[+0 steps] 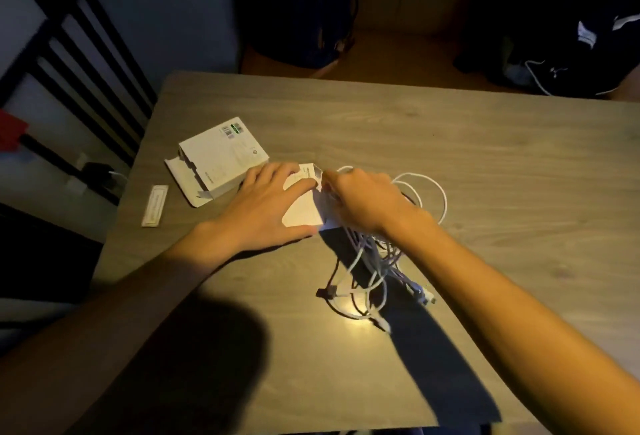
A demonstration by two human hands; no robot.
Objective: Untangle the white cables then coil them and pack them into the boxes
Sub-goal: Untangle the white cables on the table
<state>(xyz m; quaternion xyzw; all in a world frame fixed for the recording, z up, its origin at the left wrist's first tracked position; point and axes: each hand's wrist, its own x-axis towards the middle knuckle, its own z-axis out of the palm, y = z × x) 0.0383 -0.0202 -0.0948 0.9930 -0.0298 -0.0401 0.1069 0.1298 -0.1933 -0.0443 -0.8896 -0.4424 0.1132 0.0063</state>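
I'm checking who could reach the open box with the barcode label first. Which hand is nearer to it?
Left. The left hand lies just right of the open box, nearly touching it; the right hand is farther right, over the cables.

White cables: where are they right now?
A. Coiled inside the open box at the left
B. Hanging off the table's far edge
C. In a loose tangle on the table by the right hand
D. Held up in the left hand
C: the white cables lie tangled on the table beside and under the right hand, none coiled or boxed.
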